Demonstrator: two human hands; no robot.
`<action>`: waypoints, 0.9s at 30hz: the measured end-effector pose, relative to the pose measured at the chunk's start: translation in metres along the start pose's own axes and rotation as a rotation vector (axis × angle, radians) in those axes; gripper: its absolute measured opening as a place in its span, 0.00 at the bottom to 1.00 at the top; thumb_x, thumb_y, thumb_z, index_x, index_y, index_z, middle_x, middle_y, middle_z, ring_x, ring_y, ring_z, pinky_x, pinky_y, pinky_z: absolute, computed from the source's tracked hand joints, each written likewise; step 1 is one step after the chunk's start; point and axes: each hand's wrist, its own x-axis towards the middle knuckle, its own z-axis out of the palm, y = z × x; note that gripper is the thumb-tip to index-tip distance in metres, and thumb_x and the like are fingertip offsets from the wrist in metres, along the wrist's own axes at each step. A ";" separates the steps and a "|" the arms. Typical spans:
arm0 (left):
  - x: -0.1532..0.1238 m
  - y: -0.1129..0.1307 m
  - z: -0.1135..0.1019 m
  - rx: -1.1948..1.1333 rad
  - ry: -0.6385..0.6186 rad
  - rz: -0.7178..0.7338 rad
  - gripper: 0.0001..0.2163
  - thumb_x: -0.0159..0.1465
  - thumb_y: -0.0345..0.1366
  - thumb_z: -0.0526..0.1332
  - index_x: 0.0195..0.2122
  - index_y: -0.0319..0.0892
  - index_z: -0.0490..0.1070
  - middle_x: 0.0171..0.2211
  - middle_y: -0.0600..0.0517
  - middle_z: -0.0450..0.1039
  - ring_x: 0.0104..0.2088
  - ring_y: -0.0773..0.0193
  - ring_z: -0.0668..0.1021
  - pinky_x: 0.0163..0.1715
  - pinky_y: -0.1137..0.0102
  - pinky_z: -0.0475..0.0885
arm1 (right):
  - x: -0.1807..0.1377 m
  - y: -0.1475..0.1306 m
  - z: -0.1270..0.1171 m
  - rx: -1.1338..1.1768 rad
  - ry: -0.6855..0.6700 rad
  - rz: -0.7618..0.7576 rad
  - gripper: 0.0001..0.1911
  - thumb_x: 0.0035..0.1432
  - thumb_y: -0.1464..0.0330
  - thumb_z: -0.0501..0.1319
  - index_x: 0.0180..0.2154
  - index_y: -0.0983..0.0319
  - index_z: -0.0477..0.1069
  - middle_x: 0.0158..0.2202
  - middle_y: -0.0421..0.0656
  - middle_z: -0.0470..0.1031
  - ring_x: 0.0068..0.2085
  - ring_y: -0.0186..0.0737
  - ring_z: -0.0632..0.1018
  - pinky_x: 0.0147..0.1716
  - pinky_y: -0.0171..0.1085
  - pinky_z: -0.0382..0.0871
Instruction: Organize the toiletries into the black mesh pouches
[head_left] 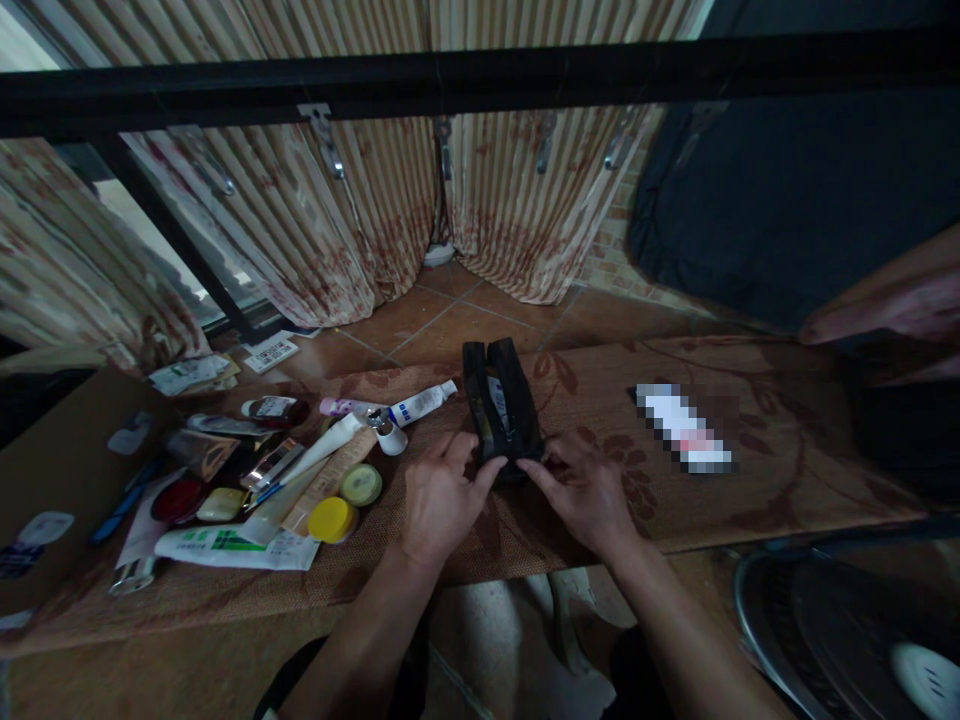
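Observation:
A small black pouch point(523, 385) lies on the patterned brown cloth, its long top slit parted. Something pale shows inside the slit, too dim to name. My left hand point(441, 497) grips the near left corner of the pouch, thumb on top. On the near right corner, my right hand point(590, 490) pinches the fabric the same way. The two thumbs almost meet at the near end. Just left of the pouch are a white and blue tube point(421, 403) and a small white bottle with a silver top point(390, 436).
Cosmetic tubes and jars, including a yellow-lidded jar point(331, 520), crowd the left side beside a cardboard box point(67, 470). A pixelated item point(684, 428) lies to the right. Another person's arm point(892, 300) reaches in at right. A round fan-like object point(817, 620) stands below.

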 end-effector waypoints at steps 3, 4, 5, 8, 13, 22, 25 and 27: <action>-0.003 -0.001 0.004 -0.068 0.072 -0.030 0.11 0.60 0.39 0.67 0.39 0.44 0.67 0.33 0.54 0.74 0.34 0.62 0.79 0.34 0.69 0.72 | -0.001 -0.003 0.001 0.052 0.112 0.019 0.10 0.56 0.64 0.68 0.35 0.60 0.70 0.27 0.37 0.71 0.28 0.35 0.74 0.29 0.33 0.68; -0.004 -0.001 0.005 -0.089 0.090 -0.026 0.13 0.59 0.38 0.68 0.42 0.44 0.66 0.35 0.54 0.74 0.35 0.61 0.79 0.35 0.69 0.73 | -0.001 -0.004 0.002 0.068 0.133 0.009 0.11 0.55 0.65 0.68 0.38 0.60 0.70 0.28 0.37 0.71 0.28 0.35 0.74 0.29 0.33 0.69; -0.004 -0.001 0.005 -0.106 0.104 -0.014 0.14 0.60 0.37 0.67 0.44 0.44 0.65 0.37 0.53 0.74 0.37 0.60 0.79 0.37 0.68 0.74 | -0.001 -0.005 0.002 0.081 0.140 -0.015 0.12 0.55 0.66 0.68 0.41 0.60 0.70 0.29 0.37 0.71 0.28 0.35 0.74 0.30 0.33 0.70; -0.005 -0.001 0.005 -0.139 0.120 0.066 0.15 0.62 0.34 0.65 0.49 0.45 0.65 0.46 0.49 0.71 0.45 0.60 0.78 0.44 0.66 0.75 | -0.001 -0.006 0.002 0.106 0.107 -0.141 0.16 0.59 0.69 0.65 0.50 0.58 0.71 0.36 0.41 0.74 0.33 0.35 0.77 0.36 0.36 0.73; -0.004 0.000 0.004 -0.172 0.148 0.199 0.10 0.65 0.31 0.61 0.47 0.44 0.69 0.51 0.47 0.66 0.50 0.62 0.75 0.50 0.67 0.74 | -0.001 -0.004 0.002 0.132 0.125 -0.236 0.13 0.61 0.72 0.64 0.48 0.55 0.76 0.42 0.45 0.75 0.42 0.38 0.78 0.40 0.37 0.75; -0.003 -0.001 0.010 -0.181 0.198 0.264 0.05 0.65 0.32 0.61 0.42 0.42 0.75 0.44 0.48 0.73 0.42 0.63 0.77 0.42 0.69 0.76 | 0.001 -0.008 0.003 0.116 0.132 -0.126 0.07 0.62 0.67 0.63 0.39 0.57 0.80 0.37 0.44 0.75 0.39 0.39 0.79 0.37 0.37 0.75; -0.003 0.000 0.010 -0.181 0.185 0.247 0.05 0.66 0.32 0.60 0.39 0.42 0.75 0.42 0.48 0.74 0.40 0.63 0.77 0.41 0.68 0.76 | 0.001 -0.010 0.005 0.127 0.108 -0.068 0.07 0.62 0.66 0.62 0.37 0.57 0.80 0.36 0.44 0.76 0.38 0.39 0.79 0.37 0.38 0.75; -0.002 0.000 0.011 -0.182 0.181 0.246 0.05 0.67 0.33 0.59 0.38 0.42 0.76 0.41 0.48 0.75 0.40 0.63 0.77 0.41 0.67 0.75 | 0.002 -0.011 0.006 0.135 0.105 -0.052 0.07 0.62 0.65 0.62 0.36 0.57 0.80 0.36 0.44 0.76 0.37 0.39 0.79 0.36 0.37 0.75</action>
